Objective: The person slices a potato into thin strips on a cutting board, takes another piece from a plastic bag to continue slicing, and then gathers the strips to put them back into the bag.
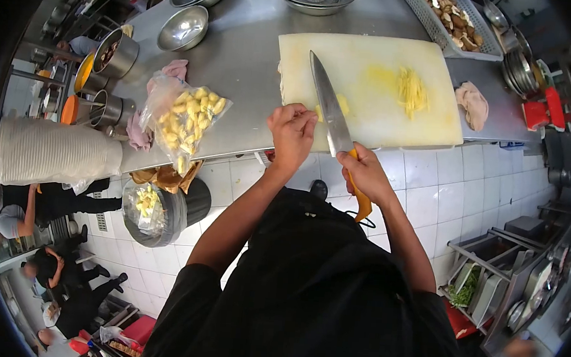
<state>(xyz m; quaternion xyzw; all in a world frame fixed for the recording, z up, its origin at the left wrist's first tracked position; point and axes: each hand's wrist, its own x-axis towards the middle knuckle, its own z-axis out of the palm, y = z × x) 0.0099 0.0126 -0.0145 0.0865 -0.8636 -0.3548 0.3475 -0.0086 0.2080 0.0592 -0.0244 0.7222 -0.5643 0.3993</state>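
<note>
My right hand (367, 174) grips the yellow handle of a large chef's knife (329, 95). The blade lies across the left part of a white cutting board (369, 54), its tip pointing away from me. Left of the blade, my left hand (293, 133) has its fingers curled together at the board's front left edge, pinching a small yellow vegetable piece (319, 113) that they partly hide. More yellow slices (343, 104) show just right of the blade. Farther right on the board is a pile of thin yellow strips (412, 94).
Left on the steel counter (241, 54) lies a plastic bag of peeled yellow pieces (193, 114). Metal bowls (183, 28) and a basket of cut mushrooms (455, 21) stand behind. A cloth (471, 106) lies right of the board. A lined bin (152, 211) stands below; other people are at left.
</note>
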